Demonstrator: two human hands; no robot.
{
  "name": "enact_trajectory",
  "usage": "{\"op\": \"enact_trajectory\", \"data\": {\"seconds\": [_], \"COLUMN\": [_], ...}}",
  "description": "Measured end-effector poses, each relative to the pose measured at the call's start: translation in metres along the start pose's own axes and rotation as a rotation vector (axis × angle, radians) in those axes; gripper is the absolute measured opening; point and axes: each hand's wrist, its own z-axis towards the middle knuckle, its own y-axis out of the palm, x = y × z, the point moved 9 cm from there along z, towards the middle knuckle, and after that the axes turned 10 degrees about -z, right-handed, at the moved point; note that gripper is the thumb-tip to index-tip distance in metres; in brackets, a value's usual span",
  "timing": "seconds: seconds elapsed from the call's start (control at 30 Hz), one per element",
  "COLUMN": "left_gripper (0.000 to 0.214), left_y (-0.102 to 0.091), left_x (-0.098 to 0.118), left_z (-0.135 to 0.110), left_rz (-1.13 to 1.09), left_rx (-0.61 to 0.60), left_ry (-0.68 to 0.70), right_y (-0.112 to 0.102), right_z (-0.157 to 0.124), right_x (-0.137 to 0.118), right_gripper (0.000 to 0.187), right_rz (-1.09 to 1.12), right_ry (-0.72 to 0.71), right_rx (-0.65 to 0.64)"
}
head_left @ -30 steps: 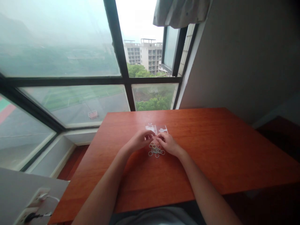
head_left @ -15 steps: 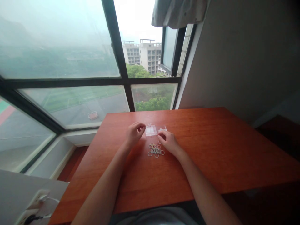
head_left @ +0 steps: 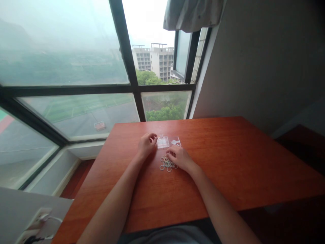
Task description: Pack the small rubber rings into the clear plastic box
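Observation:
A clear plastic box point(head_left: 163, 142) lies opened flat on the table, its lid point(head_left: 175, 140) folded out to the right with a white mark on it. My left hand point(head_left: 147, 145) is at the box's left edge, thumb and fingers closed on that edge. In front of the box sits a loose pile of pale rings point(head_left: 167, 164), some overlapping and a few lying singly. My right hand point(head_left: 179, 157) hovers over the pile's upper right side, fingers bent with thumb and fingertips slightly apart. It covers part of the pile, and I see nothing between its fingers.
The reddish-brown wooden table point(head_left: 228, 162) stands against a large window with dark frames point(head_left: 101, 88). A grey wall point(head_left: 254, 67) rises on the right. At the lower left, a wall socket point(head_left: 42, 217) has plugs and cables in it.
My right hand has moved from beside the lid down and slightly left to the ring pile, uncovering more of the lid. My left hand has stayed at the box.

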Motion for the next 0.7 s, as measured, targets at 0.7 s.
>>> {"op": "enact_trajectory", "data": {"seconds": [0.7], "left_gripper": [0.013], "left_y": [0.008], "left_x": [0.011], "left_z": [0.018], "left_rz": [-0.038], "left_rx": [-0.069], "left_ry": [-0.014], "right_y": [0.005], "right_z": [-0.004], "right_x": [-0.012], "right_gripper": [0.012], "right_rz": [-0.049], "right_ry": [-0.092], "right_rx": [-0.112]}}
